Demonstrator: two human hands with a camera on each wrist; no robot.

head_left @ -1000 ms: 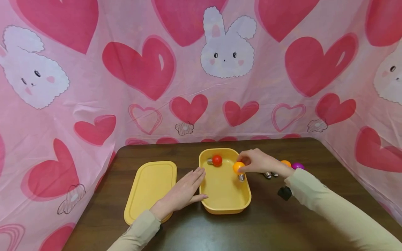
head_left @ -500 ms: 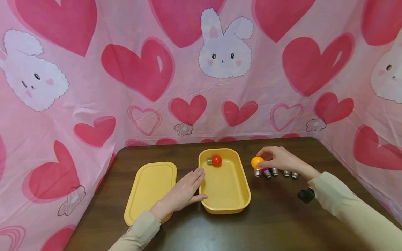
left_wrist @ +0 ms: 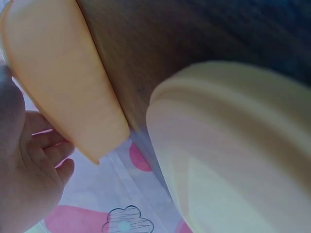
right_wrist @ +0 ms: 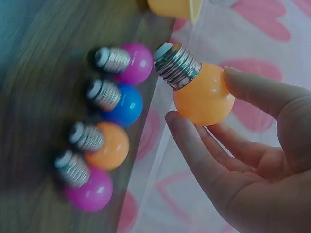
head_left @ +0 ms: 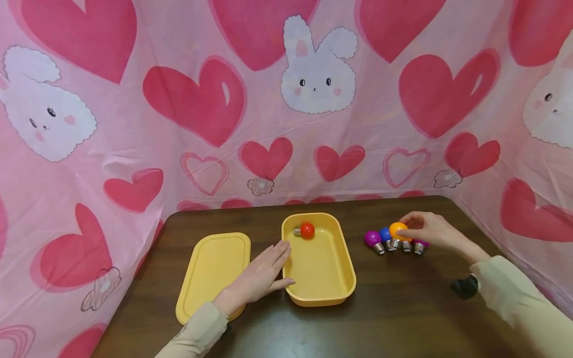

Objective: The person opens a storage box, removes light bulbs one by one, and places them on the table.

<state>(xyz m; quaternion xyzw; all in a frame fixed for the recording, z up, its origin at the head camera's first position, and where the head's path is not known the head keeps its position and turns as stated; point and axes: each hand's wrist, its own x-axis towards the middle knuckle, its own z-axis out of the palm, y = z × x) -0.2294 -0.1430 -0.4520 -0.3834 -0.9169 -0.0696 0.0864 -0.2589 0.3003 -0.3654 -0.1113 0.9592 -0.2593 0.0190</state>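
Note:
My right hand [head_left: 431, 231] pinches an orange light bulb [right_wrist: 206, 94] by its globe between thumb and fingers, metal screw base pointing away from the palm. It is held over a row of bulbs on the table: a purple bulb [right_wrist: 136, 63], a blue bulb [right_wrist: 125, 106], another orange bulb [right_wrist: 111, 145] and a second purple bulb [right_wrist: 91, 190]. My left hand [head_left: 259, 273] rests with straight fingers at the left rim of a yellow box [head_left: 320, 278]. Inside the box, near its far left corner, a red bulb [head_left: 307, 230] lies on its side.
A yellow lid [head_left: 215, 273] lies flat left of the box, partly under my left forearm in the head view. The dark wooden table [head_left: 380, 318] ends at a pink curtain [head_left: 380, 119] printed with hearts and rabbits.
My right hand has carried the orange bulb from above the box's right side rightward to over the row of bulbs. The left hand has stayed at the box rim.

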